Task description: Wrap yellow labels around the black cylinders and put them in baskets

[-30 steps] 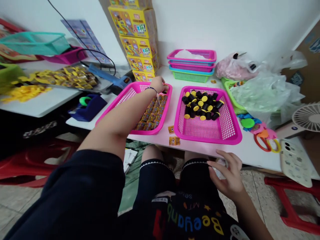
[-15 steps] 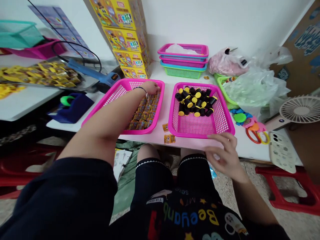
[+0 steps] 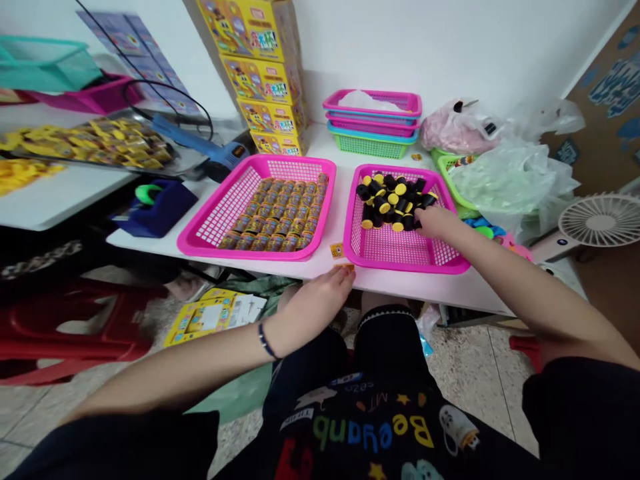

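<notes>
My left hand (image 3: pixel 324 295) is at the table's front edge, fingertips pressed together on a small orange printed label (image 3: pixel 346 266). A second such label (image 3: pixel 337 250) lies just behind it. My right hand (image 3: pixel 436 222) reaches into the right pink basket (image 3: pixel 407 261), its fingers closed at a small black canister that they mostly hide. Beside it lies a loose heap of black canisters with yellow lids (image 3: pixel 399 200). In the left pink basket (image 3: pixel 253 255), small canisters with printed wraps (image 3: pixel 280 212) lie in neat rows.
Yellow printed boxes (image 3: pixel 270 80) are stacked against the wall, near a blue heat gun (image 3: pixel 215 155). Stacked baskets (image 3: pixel 373 137) and plastic bags (image 3: pixel 505 170) stand at the back. A blue tape dispenser (image 3: pixel 163 212) sits left, a white fan (image 3: pixel 595 223) right.
My left hand has left the wrapped canisters in the left basket and come down to the label at the front edge. My right hand has moved from the edge into the right basket.
</notes>
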`<state>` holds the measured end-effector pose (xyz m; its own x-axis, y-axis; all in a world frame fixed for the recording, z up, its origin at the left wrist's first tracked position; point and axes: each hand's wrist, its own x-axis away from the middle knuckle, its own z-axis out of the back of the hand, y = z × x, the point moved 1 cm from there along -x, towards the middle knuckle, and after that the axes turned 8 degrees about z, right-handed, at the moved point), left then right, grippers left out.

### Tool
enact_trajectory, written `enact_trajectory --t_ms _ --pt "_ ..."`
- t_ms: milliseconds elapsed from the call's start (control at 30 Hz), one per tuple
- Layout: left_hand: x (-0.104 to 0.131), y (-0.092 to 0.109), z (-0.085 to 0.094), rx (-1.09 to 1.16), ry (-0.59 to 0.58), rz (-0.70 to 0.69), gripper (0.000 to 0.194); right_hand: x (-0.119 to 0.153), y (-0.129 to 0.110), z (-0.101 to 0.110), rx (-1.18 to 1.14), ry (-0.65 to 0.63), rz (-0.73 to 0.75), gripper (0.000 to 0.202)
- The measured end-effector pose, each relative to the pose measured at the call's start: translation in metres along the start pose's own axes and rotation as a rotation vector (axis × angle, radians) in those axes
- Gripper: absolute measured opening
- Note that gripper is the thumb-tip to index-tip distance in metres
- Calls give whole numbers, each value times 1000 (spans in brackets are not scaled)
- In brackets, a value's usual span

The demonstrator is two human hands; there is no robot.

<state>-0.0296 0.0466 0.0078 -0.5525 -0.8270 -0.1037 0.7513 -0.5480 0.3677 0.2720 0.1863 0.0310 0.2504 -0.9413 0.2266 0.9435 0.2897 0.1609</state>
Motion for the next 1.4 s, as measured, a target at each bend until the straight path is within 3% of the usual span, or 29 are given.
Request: enact_trajectory --t_ms 100,200,267,333,433,500,667,767,867,933,1067,1200,1400 --pt "2 -5 -28 -139 -58 64 49 1 -1 8 -30 -46 37 40" --pt "1 -6 -31 -208 -128 78 52 13 2 16 -60 -54 60 32" --pt "2 -6 -27 -197 -143 67 49 29 1 17 -185 86 58 37" --pt "3 -9 -23 -183 -140 59 50 50 -6 13 -509 350 106 48" --pt "2 -16 -22 -173 -129 45 56 89 -32 0 -1102 619 374 58" --pt "-1 -22 -24 -164 -117 58 55 114 -54 -13 -1330 650 473 59" --pt "-1 -33 -29 -19 9 196 46 160 -88 -55 -1560 749 415 41" --pt "7 -31 -28 143 176 283 38 171 -94 -76 -1645 772 325 25" --pt "18 -23 -26 546 337 340 20 175 -98 -82 -1657 782 238 16" --pt "22 -15 -29 904 334 337 12 176 -102 -77 -1657 806 231 20" --pt "25 3 -41 1463 187 459 40 174 -113 -60 -1643 816 245 32" --pt "27 18 -44 1483 78 502 49 171 -123 -44 -1592 777 286 28" --pt "38 21 -43 1071 142 323 46 163 -128 -33 -1544 835 234 26"
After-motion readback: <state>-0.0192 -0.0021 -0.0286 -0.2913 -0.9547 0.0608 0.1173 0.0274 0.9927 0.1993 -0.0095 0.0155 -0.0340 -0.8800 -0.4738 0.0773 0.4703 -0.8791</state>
